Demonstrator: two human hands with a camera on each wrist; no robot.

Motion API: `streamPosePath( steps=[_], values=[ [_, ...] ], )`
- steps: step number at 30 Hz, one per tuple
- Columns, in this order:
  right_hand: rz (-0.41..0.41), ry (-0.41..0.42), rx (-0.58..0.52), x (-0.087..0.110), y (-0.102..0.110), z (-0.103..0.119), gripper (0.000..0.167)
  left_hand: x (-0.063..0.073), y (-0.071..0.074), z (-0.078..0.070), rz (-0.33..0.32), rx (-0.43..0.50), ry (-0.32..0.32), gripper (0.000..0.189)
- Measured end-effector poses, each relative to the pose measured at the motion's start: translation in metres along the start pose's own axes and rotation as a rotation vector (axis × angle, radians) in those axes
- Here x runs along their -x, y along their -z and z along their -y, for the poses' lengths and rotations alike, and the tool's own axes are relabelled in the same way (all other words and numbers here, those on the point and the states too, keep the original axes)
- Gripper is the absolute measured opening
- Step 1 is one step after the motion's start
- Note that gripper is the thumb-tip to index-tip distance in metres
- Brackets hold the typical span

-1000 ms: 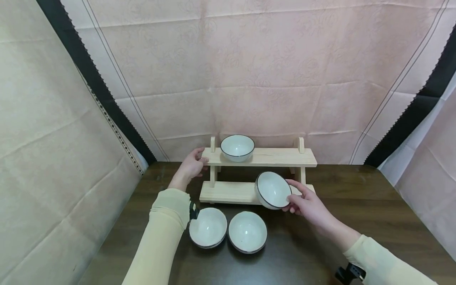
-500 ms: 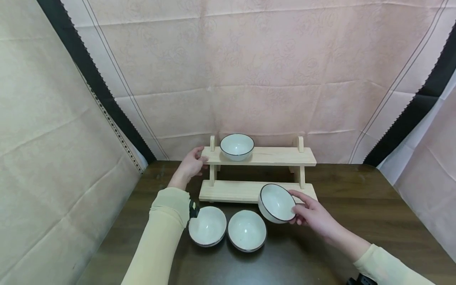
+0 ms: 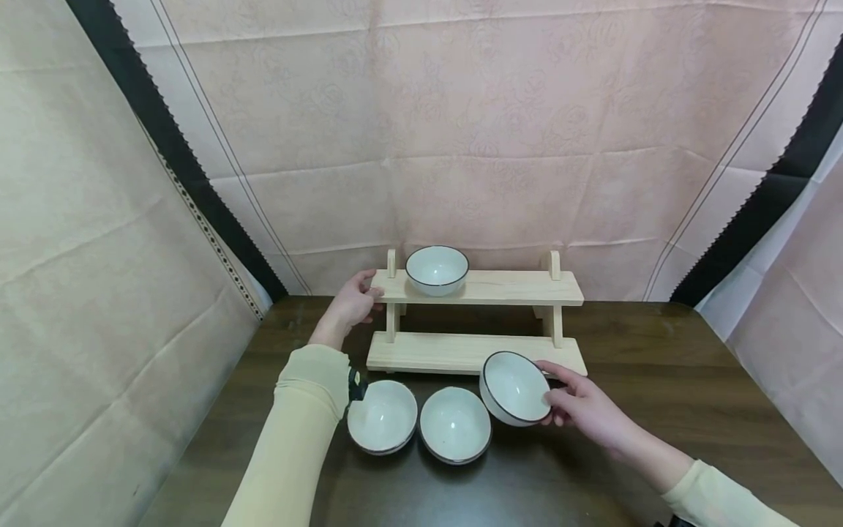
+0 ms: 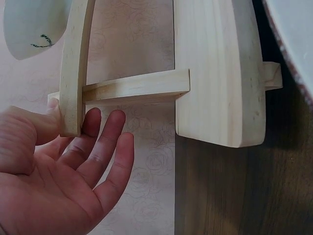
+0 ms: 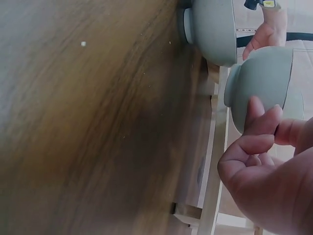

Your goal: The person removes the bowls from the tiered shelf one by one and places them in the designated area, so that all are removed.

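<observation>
My right hand pinches the rim of a white bowl with a dark edge, thumb inside and fingers against the outside. The bowl tilts to the right, just in front of the lower board of a two-tier wooden shelf. From the right wrist, the bowl's pale outer side and foot are visible. My left hand holds the left end of the upper board, thumb over it and fingers below. Another dark-rimmed bowl sits on that upper board, left of its middle.
Two more white bowls stand side by side on the dark wooden table before the shelf: a left one close to my left sleeve, and a right one beside the held bowl. A pale cloth backdrop rises behind.
My right hand has brought the bowl down and toward me, from over the lower board to in front of it. The left hand keeps its hold on the upper board.
</observation>
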State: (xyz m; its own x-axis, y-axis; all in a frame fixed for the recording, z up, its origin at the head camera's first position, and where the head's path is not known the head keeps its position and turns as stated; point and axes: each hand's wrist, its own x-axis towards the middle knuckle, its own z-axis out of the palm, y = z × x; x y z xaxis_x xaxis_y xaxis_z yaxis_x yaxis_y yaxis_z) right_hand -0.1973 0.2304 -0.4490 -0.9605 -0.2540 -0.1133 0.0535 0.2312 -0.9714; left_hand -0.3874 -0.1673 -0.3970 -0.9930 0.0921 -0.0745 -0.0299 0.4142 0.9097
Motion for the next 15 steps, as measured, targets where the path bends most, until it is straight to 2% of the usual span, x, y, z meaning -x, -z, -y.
streamPosePath(
  steps=[15],
  values=[
    [0.062,0.008,0.043,0.006,0.008,-0.011,0.066,-0.001,0.0,0.001,0.005,0.004,0.011,0.058]
  ],
)
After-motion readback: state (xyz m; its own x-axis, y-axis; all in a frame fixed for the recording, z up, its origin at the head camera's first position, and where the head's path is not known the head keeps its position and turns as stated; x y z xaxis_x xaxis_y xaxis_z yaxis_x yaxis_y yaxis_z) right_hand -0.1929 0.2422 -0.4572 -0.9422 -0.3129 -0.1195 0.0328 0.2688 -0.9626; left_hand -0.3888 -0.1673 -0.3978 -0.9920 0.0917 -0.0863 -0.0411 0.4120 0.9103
